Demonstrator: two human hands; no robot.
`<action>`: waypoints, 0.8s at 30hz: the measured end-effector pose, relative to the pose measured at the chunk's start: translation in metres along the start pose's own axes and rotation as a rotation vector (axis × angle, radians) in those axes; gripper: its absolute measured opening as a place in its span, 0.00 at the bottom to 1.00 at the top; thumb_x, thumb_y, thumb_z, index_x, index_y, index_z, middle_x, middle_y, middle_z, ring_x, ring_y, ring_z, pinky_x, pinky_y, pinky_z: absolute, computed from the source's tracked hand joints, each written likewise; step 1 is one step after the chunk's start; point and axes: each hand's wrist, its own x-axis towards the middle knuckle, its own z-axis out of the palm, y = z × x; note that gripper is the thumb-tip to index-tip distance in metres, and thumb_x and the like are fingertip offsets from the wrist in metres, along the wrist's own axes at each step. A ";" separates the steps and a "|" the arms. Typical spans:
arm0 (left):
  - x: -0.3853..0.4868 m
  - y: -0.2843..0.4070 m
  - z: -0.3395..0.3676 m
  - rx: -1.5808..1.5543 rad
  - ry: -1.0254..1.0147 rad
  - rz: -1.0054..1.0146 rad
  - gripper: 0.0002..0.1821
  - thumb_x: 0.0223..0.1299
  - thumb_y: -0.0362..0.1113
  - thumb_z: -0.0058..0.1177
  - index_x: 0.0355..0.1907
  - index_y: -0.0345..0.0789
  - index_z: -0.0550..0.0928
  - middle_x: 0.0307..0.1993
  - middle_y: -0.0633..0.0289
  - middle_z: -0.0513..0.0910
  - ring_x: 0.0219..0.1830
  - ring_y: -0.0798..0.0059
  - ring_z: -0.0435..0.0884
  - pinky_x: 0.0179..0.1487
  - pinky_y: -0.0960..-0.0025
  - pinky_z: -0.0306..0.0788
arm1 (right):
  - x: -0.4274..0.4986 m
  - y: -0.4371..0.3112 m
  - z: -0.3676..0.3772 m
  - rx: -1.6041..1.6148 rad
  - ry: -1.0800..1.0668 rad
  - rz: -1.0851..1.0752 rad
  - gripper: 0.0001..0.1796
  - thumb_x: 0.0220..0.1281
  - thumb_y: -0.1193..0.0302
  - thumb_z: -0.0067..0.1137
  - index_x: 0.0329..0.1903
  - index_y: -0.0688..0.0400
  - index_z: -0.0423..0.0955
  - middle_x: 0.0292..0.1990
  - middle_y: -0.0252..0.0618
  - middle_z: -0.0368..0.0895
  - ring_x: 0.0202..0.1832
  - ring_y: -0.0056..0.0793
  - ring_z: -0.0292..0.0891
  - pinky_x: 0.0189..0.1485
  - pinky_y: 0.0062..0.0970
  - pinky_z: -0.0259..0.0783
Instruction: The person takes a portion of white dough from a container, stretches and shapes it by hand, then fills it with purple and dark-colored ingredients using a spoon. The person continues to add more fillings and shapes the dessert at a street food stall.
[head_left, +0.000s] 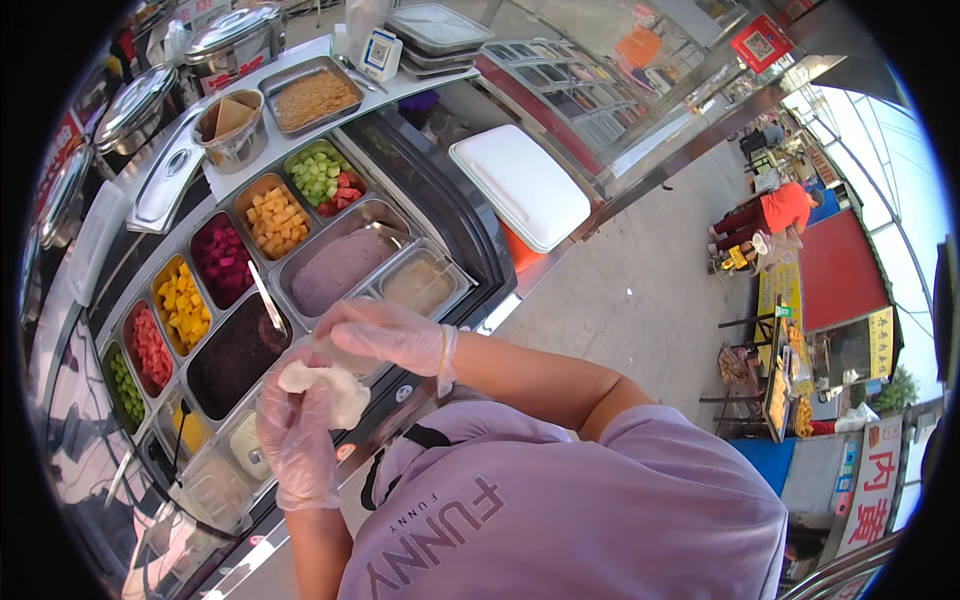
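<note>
My left hand (296, 435), in a clear plastic glove, holds a soft white piece of dough or wrapper (337, 390) that hangs unevenly over the fingers. Just to the right, my gloved right hand (390, 337) hovers with bent fingers; whether it grips anything I cannot tell. A translucent tub (352, 360) is partly hidden below it. Beyond this hand lies a steel pan of pale purple mash (341, 270) with a metal spatula (386, 234). Near the left hand is a pan of dark purple-black filling (232, 364), a metal-handled spatula (266, 296) standing in it.
Steel pans hold diced mango (181, 304), pink dragon fruit (223, 259), orange melon (277, 216) and other fruit. A tray of brown crumbs (313, 101) sits behind. A white-lidded box (521, 187) stands right of the counter. A person in red (784, 210) is farther off.
</note>
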 end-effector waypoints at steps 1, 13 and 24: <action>0.004 -0.007 0.012 0.100 -0.035 0.045 0.23 0.70 0.30 0.55 0.66 0.30 0.73 0.54 0.59 0.80 0.52 0.75 0.79 0.59 0.72 0.71 | -0.006 0.000 0.006 0.036 -0.063 0.181 0.21 0.71 0.54 0.58 0.50 0.60 0.78 0.42 0.36 0.81 0.45 0.17 0.73 0.47 0.23 0.70; -0.022 -0.063 0.105 -0.291 -0.100 -0.444 0.32 0.72 0.57 0.52 0.66 0.35 0.71 0.59 0.56 0.75 0.51 0.70 0.78 0.57 0.63 0.73 | -0.121 -0.017 -0.040 0.239 0.057 0.116 0.11 0.73 0.67 0.57 0.51 0.58 0.75 0.44 0.32 0.79 0.47 0.20 0.76 0.50 0.26 0.73; -0.068 -0.164 0.345 0.594 -0.381 0.331 0.18 0.71 0.46 0.56 0.41 0.29 0.77 0.30 0.48 0.81 0.31 0.57 0.81 0.38 0.57 0.74 | -0.288 0.054 -0.182 0.048 0.981 0.014 0.25 0.78 0.54 0.48 0.39 0.66 0.78 0.28 0.54 0.78 0.29 0.40 0.73 0.37 0.38 0.70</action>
